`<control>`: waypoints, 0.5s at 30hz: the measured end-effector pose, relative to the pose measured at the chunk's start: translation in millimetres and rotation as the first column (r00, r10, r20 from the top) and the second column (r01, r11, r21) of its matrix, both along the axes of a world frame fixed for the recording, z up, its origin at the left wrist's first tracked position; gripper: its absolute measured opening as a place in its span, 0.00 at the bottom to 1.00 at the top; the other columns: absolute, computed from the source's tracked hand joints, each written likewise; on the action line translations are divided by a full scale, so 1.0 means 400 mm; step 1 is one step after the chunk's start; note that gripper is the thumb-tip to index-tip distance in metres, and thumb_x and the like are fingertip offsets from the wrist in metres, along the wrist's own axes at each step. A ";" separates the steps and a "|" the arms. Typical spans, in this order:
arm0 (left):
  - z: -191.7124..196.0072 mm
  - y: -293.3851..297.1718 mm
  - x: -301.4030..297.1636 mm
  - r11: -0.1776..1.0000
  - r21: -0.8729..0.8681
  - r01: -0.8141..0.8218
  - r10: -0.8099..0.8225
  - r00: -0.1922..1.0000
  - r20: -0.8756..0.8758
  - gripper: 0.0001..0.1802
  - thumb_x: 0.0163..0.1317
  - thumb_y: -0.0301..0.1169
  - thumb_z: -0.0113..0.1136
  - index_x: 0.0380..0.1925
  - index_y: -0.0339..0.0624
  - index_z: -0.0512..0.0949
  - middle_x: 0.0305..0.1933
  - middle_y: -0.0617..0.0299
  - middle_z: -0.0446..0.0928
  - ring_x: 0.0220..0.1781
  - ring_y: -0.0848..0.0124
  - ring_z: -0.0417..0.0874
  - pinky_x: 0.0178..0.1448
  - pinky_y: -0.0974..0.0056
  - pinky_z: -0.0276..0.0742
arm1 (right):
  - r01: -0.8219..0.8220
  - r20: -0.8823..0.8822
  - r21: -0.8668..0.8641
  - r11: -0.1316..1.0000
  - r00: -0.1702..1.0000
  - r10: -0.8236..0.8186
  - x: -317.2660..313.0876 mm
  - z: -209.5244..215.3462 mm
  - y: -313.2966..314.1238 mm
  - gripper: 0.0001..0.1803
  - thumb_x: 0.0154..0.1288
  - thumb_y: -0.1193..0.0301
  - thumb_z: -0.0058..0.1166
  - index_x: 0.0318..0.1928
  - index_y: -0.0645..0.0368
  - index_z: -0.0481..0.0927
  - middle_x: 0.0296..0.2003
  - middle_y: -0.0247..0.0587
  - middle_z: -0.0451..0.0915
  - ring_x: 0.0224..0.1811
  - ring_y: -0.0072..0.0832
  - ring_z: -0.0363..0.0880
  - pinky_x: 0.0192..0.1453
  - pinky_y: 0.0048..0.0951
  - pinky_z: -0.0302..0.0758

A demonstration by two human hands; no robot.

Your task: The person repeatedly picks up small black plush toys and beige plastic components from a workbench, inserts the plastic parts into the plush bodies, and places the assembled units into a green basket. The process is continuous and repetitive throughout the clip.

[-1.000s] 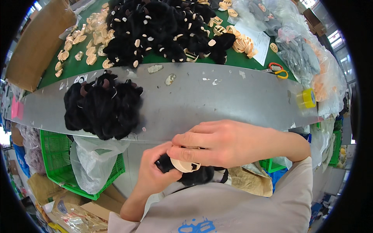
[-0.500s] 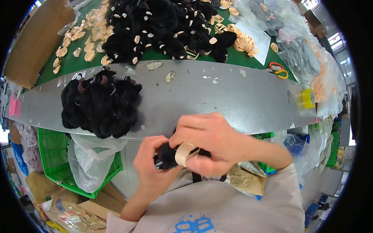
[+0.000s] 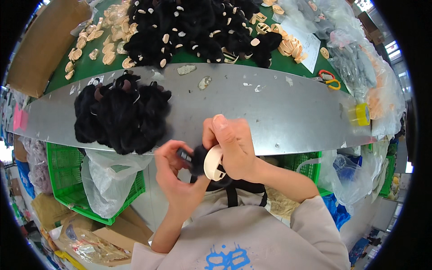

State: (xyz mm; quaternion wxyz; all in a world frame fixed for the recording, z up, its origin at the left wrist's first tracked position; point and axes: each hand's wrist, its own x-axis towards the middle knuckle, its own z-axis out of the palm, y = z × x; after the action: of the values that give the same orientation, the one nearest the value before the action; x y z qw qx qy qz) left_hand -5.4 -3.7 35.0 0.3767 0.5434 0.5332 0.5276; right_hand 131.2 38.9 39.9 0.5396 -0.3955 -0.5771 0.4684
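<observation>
In front of my body, just off the table's near edge, both hands hold a black plush piece (image 3: 196,163). A cream plastic oval part (image 3: 212,164) with slots sits against its fur. My left hand (image 3: 173,170) is closed around the plush from the left, beside a small black tag (image 3: 183,155). My right hand (image 3: 234,146) grips the plush and the cream part from the right, its thumb raised and fingers curled. Those fingertips are partly hidden. Farther left on the metal tabletop lies a bunch of black plush pieces (image 3: 121,114) with brown horns.
Along the far green surface lie a heap of black plush (image 3: 189,27) and loose cream parts (image 3: 292,47). Scissors (image 3: 329,78) and yellow tape (image 3: 362,114) are at the right. A cardboard sheet (image 3: 45,49) stands far left. Green crates (image 3: 67,180) sit below the near edge.
My right hand has turned so its thumb points up, away from the cream part. The cream part shows more of its rim. My left fingers have loosened slightly around the tag.
</observation>
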 end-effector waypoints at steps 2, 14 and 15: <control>-0.028 0.006 -0.007 0.991 -0.134 0.008 0.009 0.992 0.125 0.22 0.45 0.23 0.72 0.41 0.36 0.74 0.39 0.65 0.75 0.31 0.81 0.70 0.34 0.75 0.68 | 0.009 0.018 -0.100 0.995 1.000 -0.007 0.015 -0.009 -0.001 0.24 0.76 0.58 0.46 0.26 0.64 0.70 0.20 0.35 0.70 0.22 0.21 0.65 0.25 0.29 0.62; -0.066 0.003 -0.036 0.931 -0.070 0.357 -0.188 0.639 0.746 0.18 0.70 0.32 0.56 0.54 0.30 0.75 0.54 0.56 0.79 0.56 0.69 0.79 0.61 0.63 0.73 | 0.175 0.267 0.079 0.981 0.945 -0.190 0.018 0.005 -0.060 0.23 0.53 0.62 0.72 0.24 0.56 0.67 0.21 0.35 0.65 0.23 0.30 0.60 0.26 0.32 0.57; -0.066 0.003 -0.032 0.947 -0.032 0.320 -0.201 0.667 0.717 0.18 0.70 0.32 0.56 0.54 0.30 0.75 0.54 0.56 0.79 0.56 0.69 0.79 0.62 0.63 0.72 | 0.186 0.296 0.222 0.957 0.923 -0.248 0.016 0.003 -0.054 0.22 0.53 0.63 0.72 0.23 0.56 0.67 0.21 0.35 0.64 0.23 0.31 0.60 0.27 0.33 0.57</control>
State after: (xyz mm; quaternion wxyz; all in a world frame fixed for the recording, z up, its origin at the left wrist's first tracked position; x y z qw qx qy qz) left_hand -18.1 -2.5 8.7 0.6641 0.3401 0.3043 0.5922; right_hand 137.5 17.5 41.1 0.5225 -0.4746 -0.6515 0.2778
